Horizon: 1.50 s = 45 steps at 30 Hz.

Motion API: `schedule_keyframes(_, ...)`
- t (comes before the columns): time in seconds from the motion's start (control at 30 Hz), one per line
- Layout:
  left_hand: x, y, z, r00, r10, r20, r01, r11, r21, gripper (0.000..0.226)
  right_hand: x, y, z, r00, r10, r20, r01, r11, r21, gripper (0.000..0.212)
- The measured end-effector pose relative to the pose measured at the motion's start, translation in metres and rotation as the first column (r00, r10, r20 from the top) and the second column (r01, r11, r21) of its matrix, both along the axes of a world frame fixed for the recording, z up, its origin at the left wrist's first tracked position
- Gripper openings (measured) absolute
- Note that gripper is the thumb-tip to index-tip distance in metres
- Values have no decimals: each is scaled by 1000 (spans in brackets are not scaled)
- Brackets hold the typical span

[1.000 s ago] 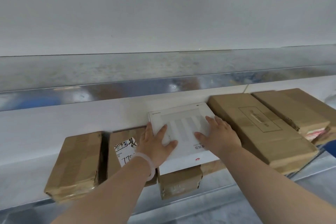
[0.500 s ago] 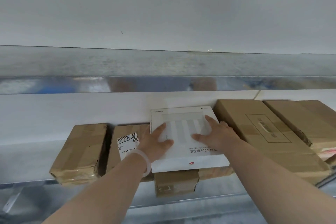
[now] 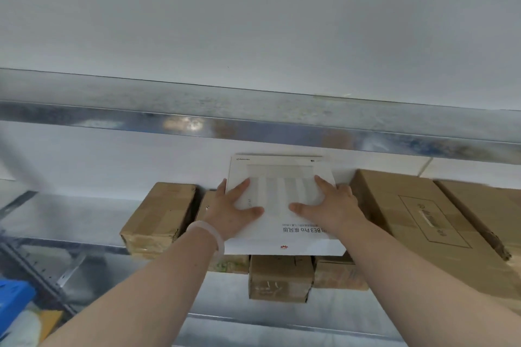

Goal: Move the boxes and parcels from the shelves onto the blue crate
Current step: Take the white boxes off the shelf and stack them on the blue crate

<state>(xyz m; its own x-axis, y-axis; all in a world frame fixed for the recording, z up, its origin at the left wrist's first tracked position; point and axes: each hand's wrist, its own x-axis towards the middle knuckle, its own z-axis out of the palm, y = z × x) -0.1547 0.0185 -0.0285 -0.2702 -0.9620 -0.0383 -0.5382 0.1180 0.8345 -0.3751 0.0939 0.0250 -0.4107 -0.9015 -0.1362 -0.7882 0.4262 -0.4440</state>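
A flat white box (image 3: 283, 236) with printed text lies on top of brown parcels on the metal shelf. My left hand (image 3: 232, 213) grips its left edge, thumb on top. My right hand (image 3: 332, 205) grips its right side, fingers spread over the lid. Under it sit a small taped brown parcel (image 3: 280, 277) and another brown parcel (image 3: 339, 273). A corner of the blue crate (image 3: 12, 306) shows at the bottom left.
A taped brown parcel (image 3: 158, 218) lies left of my hands. A large flat cardboard box (image 3: 417, 222) lies to the right, with another (image 3: 490, 214) beyond it. The upper shelf's metal beam (image 3: 253, 127) runs overhead. A slotted shelf post (image 3: 36, 270) stands at lower left.
The view has swung left and the blue crate's corner has come into sight. Both hands have shifted from lying on the lid to gripping the white box's sides, and it sits closer to me.
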Motion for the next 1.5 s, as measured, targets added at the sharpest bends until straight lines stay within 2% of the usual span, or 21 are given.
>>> schedule_keyframes(0.17,46,29,3,984,151,-96,-153,988,-13,74,39,-6,-5,986,163,27,-163,987,-12,110)
schedule_keyframes(0.37,128,76,7,932,359,-52,-363,928,-86,88,111,-15,-15,926,341,162,-341,940,-28,117)
schedule_keyframes(0.5,183,111,7,879,473,-56,-476,876,-73,79,171,-16,-21,859,481,177,-480,876,-51,118)
schedule_keyframes(0.67,257,156,4,814,575,-85,-580,811,-72,78,254,-6,-20,770,620,148,-621,782,-44,117)
schedule_keyframes(0.93,393,229,-13,648,745,-157,-752,659,17,78,413,26,-24,628,774,76,-778,626,55,116)
schedule_keyframes(1.1,471,284,-34,556,819,-140,-824,566,38,78,509,56,-37,524,850,61,-851,518,90,115)
schedule_keyframes(1.33,544,363,-74,404,907,-117,-901,416,123,79,609,105,-73,376,921,101,-917,355,180,114)
schedule_keyframes(1.5,567,401,-100,277,955,-106,-943,291,162,79,661,122,-98,278,953,121,-939,244,242,117)
